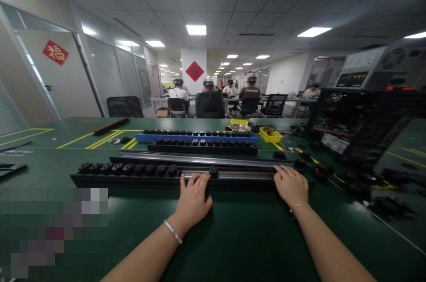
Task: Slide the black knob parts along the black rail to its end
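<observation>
A long black rail point(133, 180) lies crosswise on the green table in front of me, with a shiny metal channel along its top. Several small black square parts point(149, 170) sit in a row on its left half. One single black part point(213, 171) stands in the channel further right. My left hand point(193, 198) rests its stretched fingers on the rail's front edge, fingertips beside that single part, thumb apart. Over the rail's right end, my right hand point(293, 188) bends its fingers around the edge; its thumb is hidden.
Behind lie another rail point(199, 157), a filled black rail point(226, 148) and a blue rail point(143, 138). A yellow tray point(271, 136) and metal dish point(240, 128) stand beyond. Loose black parts point(324, 169) and an open computer case point(349, 122) are at right. People point(179, 92) sit far back.
</observation>
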### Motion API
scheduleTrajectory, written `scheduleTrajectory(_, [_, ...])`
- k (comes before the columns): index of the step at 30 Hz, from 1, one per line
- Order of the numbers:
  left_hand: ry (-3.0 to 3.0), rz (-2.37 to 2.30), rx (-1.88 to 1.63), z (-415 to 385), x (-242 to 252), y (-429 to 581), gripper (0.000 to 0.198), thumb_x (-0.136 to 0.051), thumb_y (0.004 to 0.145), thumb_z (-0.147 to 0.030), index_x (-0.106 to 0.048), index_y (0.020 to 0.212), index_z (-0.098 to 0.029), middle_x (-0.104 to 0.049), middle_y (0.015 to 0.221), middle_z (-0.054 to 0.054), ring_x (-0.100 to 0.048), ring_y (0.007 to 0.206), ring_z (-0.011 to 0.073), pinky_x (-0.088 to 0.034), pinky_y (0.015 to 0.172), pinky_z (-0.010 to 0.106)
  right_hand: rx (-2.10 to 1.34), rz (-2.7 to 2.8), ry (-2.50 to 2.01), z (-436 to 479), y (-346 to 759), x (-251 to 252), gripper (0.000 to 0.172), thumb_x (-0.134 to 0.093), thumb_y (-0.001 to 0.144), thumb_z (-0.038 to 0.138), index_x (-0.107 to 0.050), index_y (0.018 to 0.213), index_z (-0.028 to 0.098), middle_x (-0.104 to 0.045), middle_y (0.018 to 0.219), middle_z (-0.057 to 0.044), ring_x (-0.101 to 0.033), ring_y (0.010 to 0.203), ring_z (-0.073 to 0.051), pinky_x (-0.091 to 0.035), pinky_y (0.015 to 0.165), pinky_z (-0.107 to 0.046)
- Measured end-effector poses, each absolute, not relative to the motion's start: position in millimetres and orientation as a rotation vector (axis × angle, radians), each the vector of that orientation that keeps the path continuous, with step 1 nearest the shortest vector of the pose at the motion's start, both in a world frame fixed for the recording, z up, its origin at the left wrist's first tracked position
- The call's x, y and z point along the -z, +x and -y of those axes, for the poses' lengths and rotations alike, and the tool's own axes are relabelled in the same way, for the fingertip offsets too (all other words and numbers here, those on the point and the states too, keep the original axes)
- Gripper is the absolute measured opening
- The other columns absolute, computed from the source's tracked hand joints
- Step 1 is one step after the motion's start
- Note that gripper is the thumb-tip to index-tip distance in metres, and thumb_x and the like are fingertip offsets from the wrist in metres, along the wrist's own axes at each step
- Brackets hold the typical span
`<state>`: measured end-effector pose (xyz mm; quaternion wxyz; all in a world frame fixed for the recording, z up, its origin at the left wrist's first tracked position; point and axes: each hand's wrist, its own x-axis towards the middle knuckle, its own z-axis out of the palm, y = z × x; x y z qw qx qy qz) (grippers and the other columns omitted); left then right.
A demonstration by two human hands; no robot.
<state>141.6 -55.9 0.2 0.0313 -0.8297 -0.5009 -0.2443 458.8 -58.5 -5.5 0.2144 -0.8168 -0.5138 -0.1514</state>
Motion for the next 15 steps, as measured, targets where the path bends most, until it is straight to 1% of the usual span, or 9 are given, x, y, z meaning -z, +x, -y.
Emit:
scheduleTrajectory(4, [-2.52,1.554,0.729,56.8,-1.1,142.6,0.053,-0.052,0.076,-0.026,-0.045,0.129,-0.027,-0.051,0.134,0.003,-0.041,0.123,0.0253,-0.006,0.111,0.057,0.414,1.424,-2.268,58.8,458.3,4.8,0.049,-0.027,0.086,0.034,-0.062,0.12,0.025,-0.056,0.128,-0.004,-0.044,0.119,-0.026,-0.03,0.101,-0.046])
scheduleTrajectory(8, [-2.496,1.56,0.74,56.1,-0.1,143.1,0.051,-0.052,0.076,-0.026,-0.047,0.127,-0.026,-0.051,0.134,0.004,-0.041,0.123,0.0252,-0.006,0.111,0.057,0.392,1.418,-2.275,58.3,458.4,4.6,0.049,-0.027,0.086,0.035,-0.061,0.12,0.026,-0.055,0.129,-0.004,-0.044,0.12,-0.025,-0.029,0.101,-0.045])
scheduleTrajectory(15, [-2.514,1.538,0.737,55.9,0.0,142.5,0.053,-0.052,0.076,-0.027,-0.044,0.129,-0.028,-0.053,0.132,0.002,-0.042,0.121,0.0253,-0.006,0.11,0.059,0.461,1.403,-2.255,56.9,458.0,8.4,0.047,-0.03,0.085,0.031,-0.063,0.117,0.025,-0.057,0.127,-0.004,-0.045,0.119,-0.025,-0.029,0.101,-0.045])
